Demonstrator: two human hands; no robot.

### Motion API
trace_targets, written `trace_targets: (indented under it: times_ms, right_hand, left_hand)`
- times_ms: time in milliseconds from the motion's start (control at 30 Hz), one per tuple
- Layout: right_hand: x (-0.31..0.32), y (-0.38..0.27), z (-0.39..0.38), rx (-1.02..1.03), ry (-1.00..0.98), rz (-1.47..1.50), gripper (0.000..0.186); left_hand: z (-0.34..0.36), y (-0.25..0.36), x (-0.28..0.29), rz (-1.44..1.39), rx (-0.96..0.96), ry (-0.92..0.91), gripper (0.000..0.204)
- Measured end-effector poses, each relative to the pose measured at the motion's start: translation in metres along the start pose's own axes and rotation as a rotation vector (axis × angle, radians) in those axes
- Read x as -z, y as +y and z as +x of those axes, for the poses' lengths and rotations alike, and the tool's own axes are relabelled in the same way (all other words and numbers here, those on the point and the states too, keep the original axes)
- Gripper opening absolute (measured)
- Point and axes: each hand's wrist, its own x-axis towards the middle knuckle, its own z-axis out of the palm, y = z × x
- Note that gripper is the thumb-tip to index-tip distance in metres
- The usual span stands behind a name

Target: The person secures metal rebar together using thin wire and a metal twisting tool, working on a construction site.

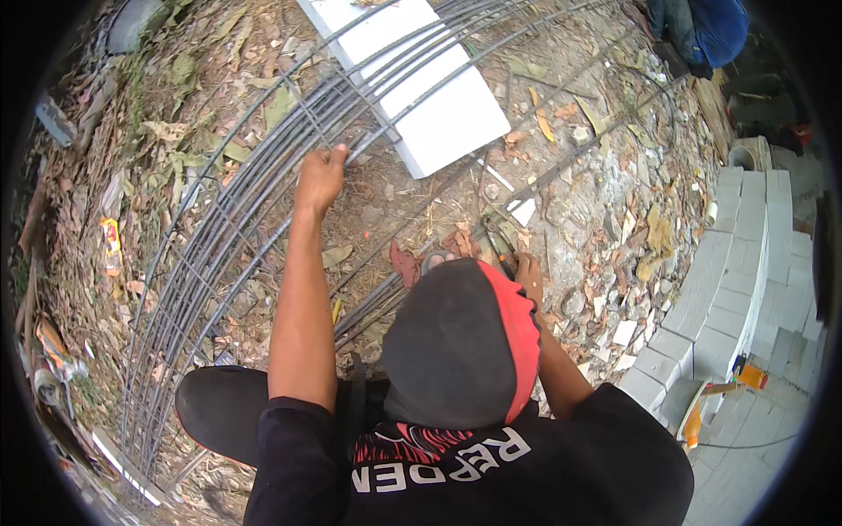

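While one bundle of steel rods (274, 164), too overlapped to count singly, sweeps from 8 o'clock to 12, likely heavy and stiff but springy along its length and best held near a crosspiece (307, 109), one white slab (456, 123) lies beneath it at 12 o'clock, probably light and easily chipped. Between 10 and 11 o'clock, the left hand (318, 180) is curled around the bundle's inner edge, how many rods I cannot tell; toward 3 o'clock, the right hand (527, 273) grasps one pair of pliers (498, 245) by its handles.
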Motion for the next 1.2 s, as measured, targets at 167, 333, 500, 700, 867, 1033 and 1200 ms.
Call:
trace_targets:
  times_ms: [167,333,500,700,867,1033,1200]
  right_hand:
    - [-0.025,0.006,0.032,-0.032,-0.136,-0.144,0.059]
    - [0.007,-0.004,0.045,0.056,-0.105,0.101,0.048]
    - [0.134,-0.126,0.094,-0.274,-0.662,1.055,0.038]
    - [0.099,-0.174,0.145,0.058,-0.926,0.446,0.042]
    - [0.041,-0.208,0.163,0.34,-0.573,0.244,0.047]
    - [0.026,-0.221,0.157,0.379,-0.509,0.171,0.058]
    - [0.034,-0.239,0.154,0.381,-0.551,0.095,0.059]
  left_hand:
    - [-0.01,0.0,0.015,0.136,0.161,0.003,0.052]
    - [-0.008,-0.013,0.015,0.035,0.086,0.041,0.049]
    - [-0.009,0.0,0.03,-0.283,0.171,-0.058,0.033]
    - [-0.013,0.001,0.016,-0.076,0.073,0.099,0.04]
    - [-0.025,0.013,0.023,0.011,0.05,0.163,0.043]
    - [-0.024,0.012,0.025,0.02,0.081,0.154,0.047]
    - [-0.023,0.01,0.024,0.002,0.076,0.167,0.046]
